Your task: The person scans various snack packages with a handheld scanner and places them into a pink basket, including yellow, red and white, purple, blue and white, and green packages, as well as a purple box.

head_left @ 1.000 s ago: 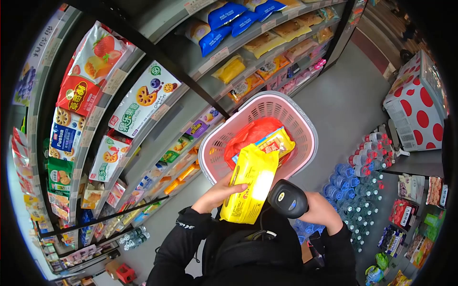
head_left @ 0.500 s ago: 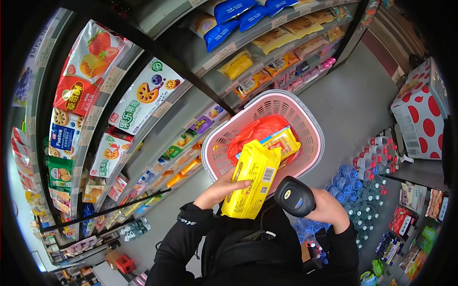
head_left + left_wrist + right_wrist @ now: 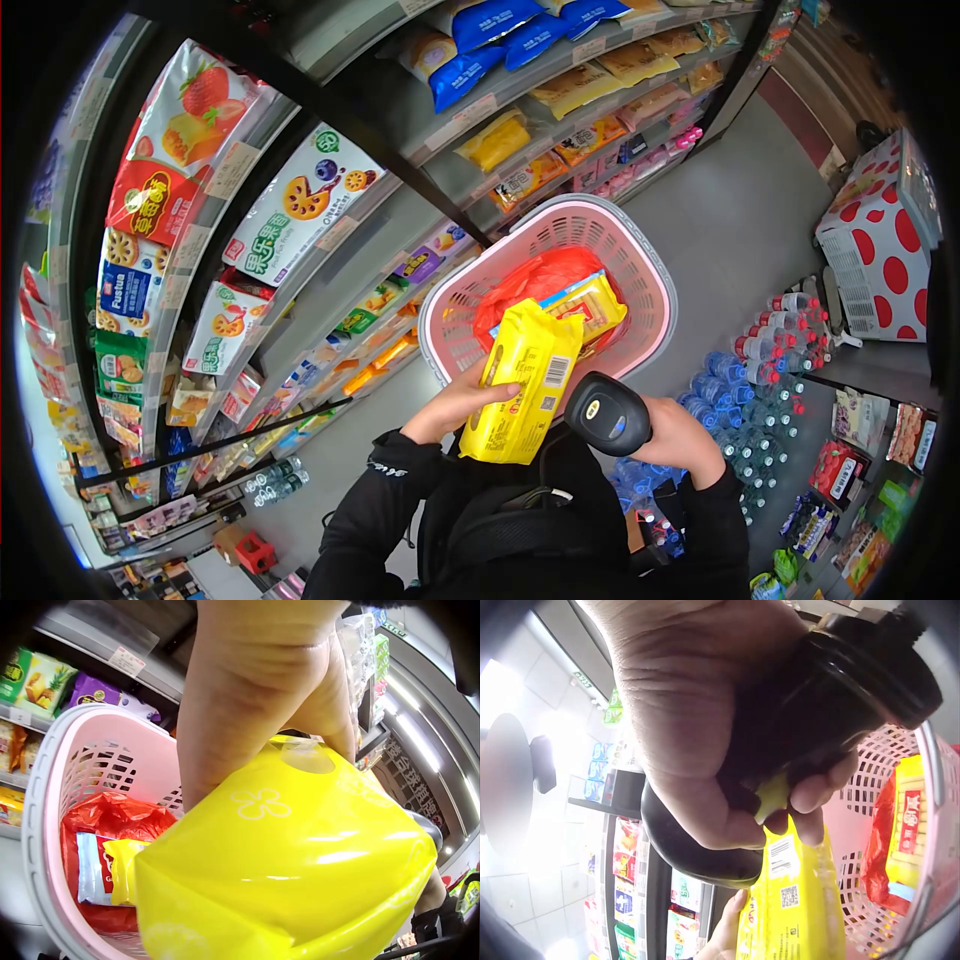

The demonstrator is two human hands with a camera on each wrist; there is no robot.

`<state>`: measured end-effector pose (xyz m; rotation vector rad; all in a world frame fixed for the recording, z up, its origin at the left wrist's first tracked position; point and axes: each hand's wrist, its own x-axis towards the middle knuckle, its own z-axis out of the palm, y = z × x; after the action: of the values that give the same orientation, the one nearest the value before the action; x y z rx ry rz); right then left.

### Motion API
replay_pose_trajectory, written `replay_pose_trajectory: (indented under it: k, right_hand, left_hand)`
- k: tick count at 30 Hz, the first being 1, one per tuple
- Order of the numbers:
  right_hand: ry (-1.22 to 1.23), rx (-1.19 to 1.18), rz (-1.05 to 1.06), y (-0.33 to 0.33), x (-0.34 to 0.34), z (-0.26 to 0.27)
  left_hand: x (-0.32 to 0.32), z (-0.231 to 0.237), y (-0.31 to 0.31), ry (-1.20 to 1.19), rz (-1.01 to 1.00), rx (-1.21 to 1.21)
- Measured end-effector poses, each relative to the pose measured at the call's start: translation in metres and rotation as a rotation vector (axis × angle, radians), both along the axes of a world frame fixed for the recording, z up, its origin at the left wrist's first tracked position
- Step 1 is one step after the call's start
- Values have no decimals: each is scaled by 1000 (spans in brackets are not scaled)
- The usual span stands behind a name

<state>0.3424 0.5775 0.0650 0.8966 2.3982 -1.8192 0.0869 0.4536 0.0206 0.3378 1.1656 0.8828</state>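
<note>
My left hand (image 3: 452, 408) grips a bright yellow snack packet (image 3: 515, 385) by its left side, thumb across the printed face. A barcode and a square code show on that face, turned towards the scanner. In my right hand (image 3: 682, 440) is a black handheld barcode scanner (image 3: 606, 412), its head close beside the packet's lower right. The right wrist view shows the fingers wrapped round the scanner's handle (image 3: 780, 712). Beyond the packet stands a pink basket (image 3: 640, 235) with a grey rim. Inside it lie a red plastic bag (image 3: 540, 270) and another yellow snack packet (image 3: 598, 305).
Shelves of boxed and bagged snacks (image 3: 300, 200) curve along the left and far side. On the right floor stand several bottles of water (image 3: 750, 400) and a white box with red dots (image 3: 875, 240). More bagged snacks (image 3: 840, 470) lie at the lower right.
The bright glare on the yellow packet is gone and its barcode now shows. The scanner shifted right, then slightly back left. Both hands keep their hold.
</note>
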Motion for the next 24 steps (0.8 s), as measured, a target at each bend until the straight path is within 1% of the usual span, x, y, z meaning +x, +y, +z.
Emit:
replay_pose_trajectory:
  k: [2,3,4,5,6,7,9,11,12,13,15,16,18,19,21,22,24]
  right_hand:
    - [4,-23,-27,0,3,-5]
    - [21,-42,-74,-2,5,-7]
    - [39,-59,-121,-4,7,-10]
    - [36,-62,-123,-7,10,-14]
    - [6,-101,-227,-11,16,-19]
    - [-22,-144,-324,-15,22,-24]
    - [-54,-145,-342,-27,35,-35]
    - [-102,-290,-498,-35,41,-35]
    - [-106,-331,-485,-40,49,-40]
    - [-112,-352,-510,-44,51,-41]
    - [-154,-416,-558,-52,58,-39]
    - [-156,-419,-557,-57,60,-42]
    - [-98,-311,-622,-64,63,-48]
    - [-100,-315,-620,-63,63,-49]
    - [-134,-320,-595,-63,64,-46]
    - [-137,-333,-583,-61,65,-51]
    - [-113,-318,-598,-60,59,-51]
  left_hand:
    - [-4,-7,0,44,9,47]
    - [-6,-9,2,41,7,44]
    - [-8,-7,7,160,1,59]
    - [-10,-8,14,278,-6,75]
    - [-10,-13,24,399,-8,169]
    - [-9,-21,33,398,-5,163]
    - [-1,-38,51,1029,-185,191]
    - [17,-48,75,1154,-293,120]
    - [23,-80,77,1375,-294,289]
    - [34,-91,81,1603,-390,282]
    - [53,-125,90,1763,-447,230]
    - [64,-140,92,1761,-449,226]
    - [85,-163,92,1738,-423,180]
    - [93,-168,89,1735,-425,177]
    - [109,-175,80,1642,-516,114]
    - [107,-168,79,1550,-495,123]
    - [100,-166,78,1516,-513,150]
